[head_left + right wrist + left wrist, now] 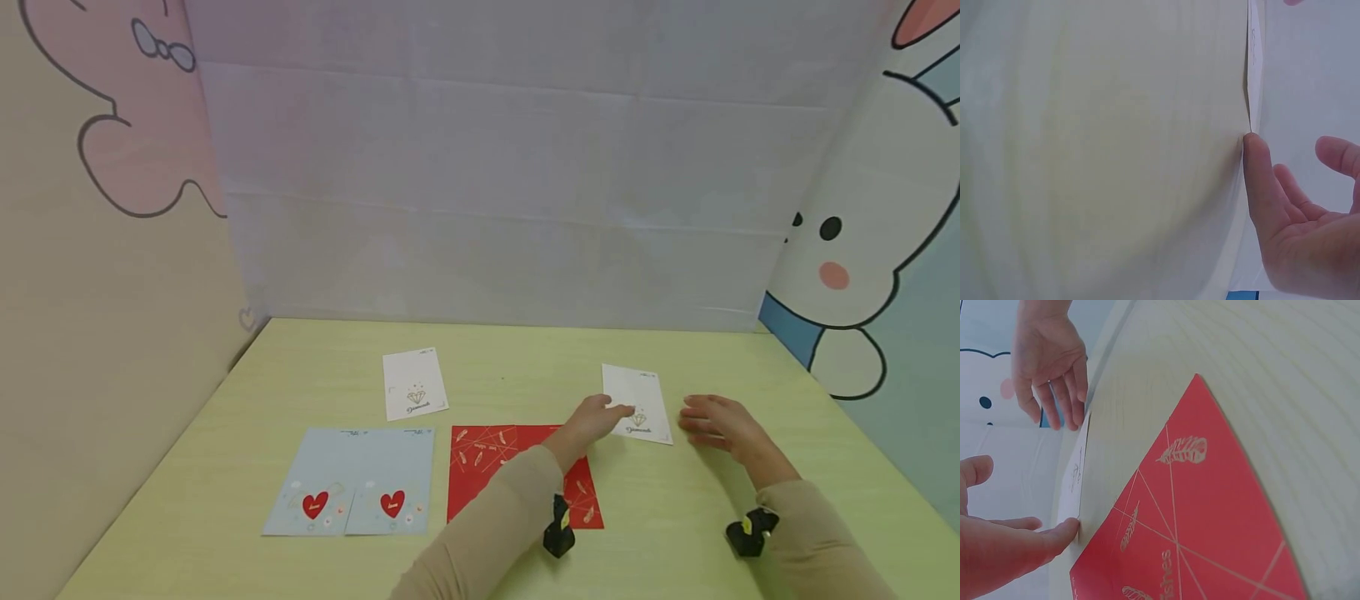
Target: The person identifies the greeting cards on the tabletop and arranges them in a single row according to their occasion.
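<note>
On the tabletop (675, 517), toward two o'clock from the red sheet (487, 454), lay the white card (637, 402), its long axis running from twelve to six, tilted slightly. The left hand (592, 421) touched the card's near-left corner with straight fingers (1063, 532), gripping nothing. The right hand (716, 423) lay at three o'clock of the card, fingers relaxed and open, one fingertip (1252, 142) meeting its right edge. Both hands flanked it; I judged neither clearly nearer.

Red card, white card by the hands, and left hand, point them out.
red card (487, 454), head view, its upper left area
white card (645, 396), head view, its bare middle
left hand (592, 421), head view, back of hand
</note>
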`<state>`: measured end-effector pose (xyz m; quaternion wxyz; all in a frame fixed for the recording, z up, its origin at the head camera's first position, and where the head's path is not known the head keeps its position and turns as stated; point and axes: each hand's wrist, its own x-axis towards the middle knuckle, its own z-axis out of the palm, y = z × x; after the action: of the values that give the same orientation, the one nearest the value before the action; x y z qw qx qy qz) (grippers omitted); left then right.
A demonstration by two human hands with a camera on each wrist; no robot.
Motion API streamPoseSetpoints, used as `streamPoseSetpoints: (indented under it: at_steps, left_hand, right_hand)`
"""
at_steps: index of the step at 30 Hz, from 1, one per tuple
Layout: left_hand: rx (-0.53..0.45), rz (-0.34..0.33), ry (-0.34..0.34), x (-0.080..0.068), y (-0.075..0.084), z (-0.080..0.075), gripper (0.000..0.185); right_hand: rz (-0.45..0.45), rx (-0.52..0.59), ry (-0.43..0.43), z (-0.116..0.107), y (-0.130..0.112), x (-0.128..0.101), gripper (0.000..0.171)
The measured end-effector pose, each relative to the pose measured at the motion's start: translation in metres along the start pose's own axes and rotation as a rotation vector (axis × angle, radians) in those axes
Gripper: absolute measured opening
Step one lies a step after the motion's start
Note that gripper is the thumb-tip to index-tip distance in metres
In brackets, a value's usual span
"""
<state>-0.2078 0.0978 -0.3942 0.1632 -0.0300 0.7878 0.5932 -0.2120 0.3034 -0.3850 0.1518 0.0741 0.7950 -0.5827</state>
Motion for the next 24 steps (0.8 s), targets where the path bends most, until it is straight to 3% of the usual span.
streamPoseSetpoints:
  at_steps: [7, 15, 24]
  left_hand:
    - [-0.066, 0.010, -0.011, 0.000, -0.002, -0.001, 0.053]
    - [-0.243, -0.009, -0.017, -0.001, -0.003, 0.001, 0.055]
    - [-0.249, -0.018, -0.005, 0.000, -0.004, 0.000, 0.053]
  right_hand:
    - [0.005, -0.012, 0.005, 0.003, -0.002, -0.002, 0.060]
    - [0.024, 0.006, -0.004, 0.007, -0.001, 0.001, 0.058]
    - [-0.030, 0.013, -0.052, 0.002, 0.009, 0.010, 0.060]
